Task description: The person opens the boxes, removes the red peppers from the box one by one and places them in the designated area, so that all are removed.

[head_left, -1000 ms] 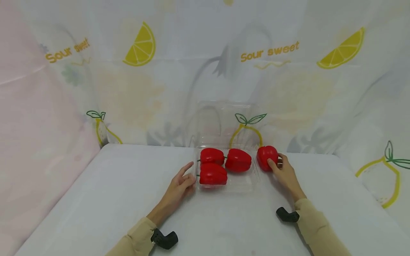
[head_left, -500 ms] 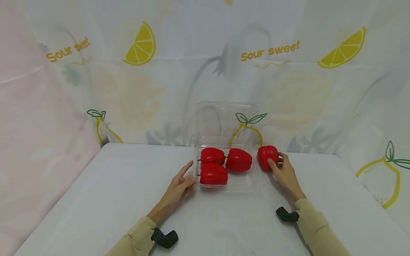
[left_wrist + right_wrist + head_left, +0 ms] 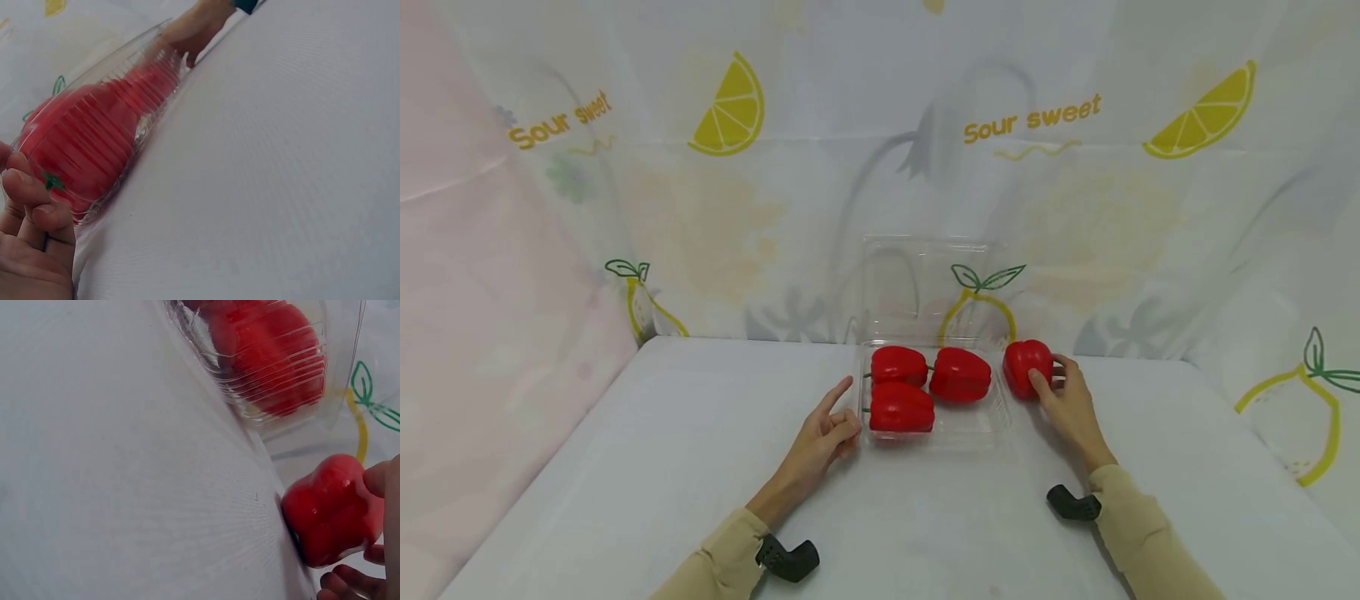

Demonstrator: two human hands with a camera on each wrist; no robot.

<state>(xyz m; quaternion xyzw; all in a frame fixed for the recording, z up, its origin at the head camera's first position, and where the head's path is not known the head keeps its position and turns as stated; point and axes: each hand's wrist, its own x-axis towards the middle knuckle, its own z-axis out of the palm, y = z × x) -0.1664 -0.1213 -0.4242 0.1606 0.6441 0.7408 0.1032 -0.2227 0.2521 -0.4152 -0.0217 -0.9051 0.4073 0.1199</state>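
A clear plastic clamshell box lies with its lid raised, holding three red bell peppers, one of them the front left pepper. Just right of the box, my right hand grips another red bell pepper, thumb on its near side and fingers behind it. The right wrist view shows this pepper low at the white surface. My left hand is at the left wall of the box, index finger extended and the other fingers loosely bent. In the left wrist view its fingertips overlap the box's edge.
The upright clear lid leans in front of a pale curtain printed with lemons and lettering. The white table ends at that curtain. A black device sits by the left sleeve, a similar one by the right.
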